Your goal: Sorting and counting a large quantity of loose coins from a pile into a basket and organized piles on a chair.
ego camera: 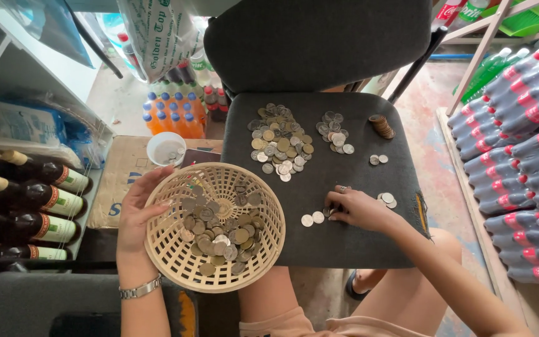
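My left hand (137,212) grips the rim of a round beige plastic basket (176,256) that holds several coins (219,231). My right hand (360,209) rests on the dark chair seat (319,168), fingertips pressed on small coins (329,212) beside two loose silver coins (312,219). A large heap of mixed coins (280,142) lies at the seat's back left, a smaller heap (335,132) to its right, and a leaning stack of brown coins (381,126) farther right. A few coins (387,199) lie just beyond my right hand.
A small white cup (166,148) stands on a cardboard box (120,181) left of the chair. Dark bottles (26,200) lie on shelves at left, orange drink bottles (173,115) stand behind, and shrink-wrapped red-capped bottles (525,156) are stacked at right.
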